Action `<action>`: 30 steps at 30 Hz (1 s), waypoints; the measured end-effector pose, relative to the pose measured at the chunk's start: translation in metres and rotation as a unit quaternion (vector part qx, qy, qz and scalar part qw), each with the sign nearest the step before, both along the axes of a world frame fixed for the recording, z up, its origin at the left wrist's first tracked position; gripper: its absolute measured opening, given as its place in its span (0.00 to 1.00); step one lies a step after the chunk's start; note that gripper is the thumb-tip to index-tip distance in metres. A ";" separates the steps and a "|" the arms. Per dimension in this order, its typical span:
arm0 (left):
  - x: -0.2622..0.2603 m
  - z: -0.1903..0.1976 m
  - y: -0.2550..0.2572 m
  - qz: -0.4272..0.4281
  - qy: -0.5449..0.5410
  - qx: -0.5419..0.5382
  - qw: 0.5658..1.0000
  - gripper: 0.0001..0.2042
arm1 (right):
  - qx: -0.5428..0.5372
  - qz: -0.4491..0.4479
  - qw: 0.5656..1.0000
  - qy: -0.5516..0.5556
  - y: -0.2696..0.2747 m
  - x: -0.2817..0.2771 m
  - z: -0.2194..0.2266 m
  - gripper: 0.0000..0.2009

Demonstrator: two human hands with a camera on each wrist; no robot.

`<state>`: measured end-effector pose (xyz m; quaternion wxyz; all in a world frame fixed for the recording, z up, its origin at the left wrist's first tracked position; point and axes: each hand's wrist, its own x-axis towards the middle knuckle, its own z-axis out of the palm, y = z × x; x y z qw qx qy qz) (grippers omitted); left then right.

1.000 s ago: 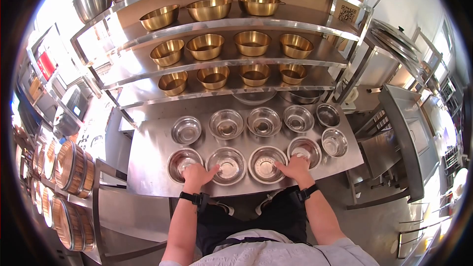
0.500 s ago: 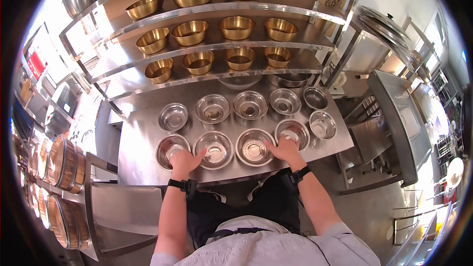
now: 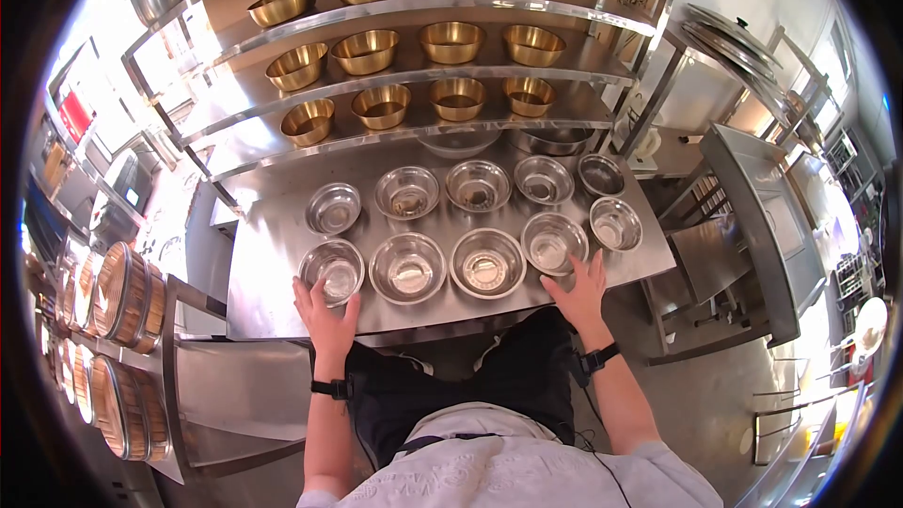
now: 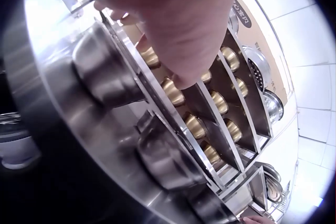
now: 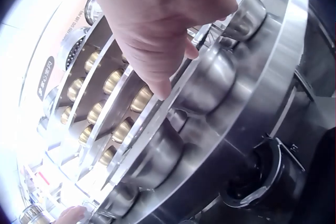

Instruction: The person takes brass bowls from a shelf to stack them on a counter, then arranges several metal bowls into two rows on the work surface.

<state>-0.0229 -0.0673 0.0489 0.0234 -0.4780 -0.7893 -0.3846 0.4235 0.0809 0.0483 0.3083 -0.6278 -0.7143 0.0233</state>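
Note:
Two rows of stainless steel bowls stand on a steel table (image 3: 273,306). My left hand (image 3: 326,325) is at the near rim of the front-left bowl (image 3: 331,259), with fingers spread and fingertips overlapping it in the head view. My right hand (image 3: 581,299), its fingers also spread, is at the near right side of another front-row bowl (image 3: 550,233). Between the hands sit two wider steel bowls (image 3: 407,275) (image 3: 487,268). In the left wrist view, the hand (image 4: 178,24) hangs above the bowls' level. The right wrist view shows the thumb side of the hand (image 5: 163,29) over a bowl (image 5: 207,85).
Behind the table rises a shelf rack (image 3: 404,80) with rows of brass-coloured bowls (image 3: 451,42). Larger basins (image 3: 553,141) sit under its lowest shelf. Wooden slatted tubs (image 3: 127,296) stand at the left, a steel sink (image 3: 762,226) at the right. A small bowl (image 3: 616,226) is near the table's right end.
Both hands have drawn back from the front bowls toward the body, and their fingers have spread. The right hand has also shifted right. The bowls keep their places; the head view has tilted slightly.

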 end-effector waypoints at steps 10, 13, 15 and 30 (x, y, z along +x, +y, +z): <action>-0.008 -0.031 -0.014 0.031 -0.072 0.031 0.996 0.32 | 0.008 0.049 0.982 0.183 0.019 0.016 -0.003 0.24; -0.010 -0.040 -0.014 0.042 -0.057 0.047 0.996 0.29 | 0.018 0.066 0.975 0.211 0.007 0.013 0.018 0.23; -0.015 -0.044 -0.012 0.023 -0.057 0.067 0.996 0.28 | 0.027 0.094 0.971 0.217 0.003 0.005 0.026 0.23; -0.016 -0.042 -0.015 0.024 -0.087 0.130 0.987 0.23 | -0.014 0.217 0.965 0.148 -0.014 -0.067 -0.029 0.32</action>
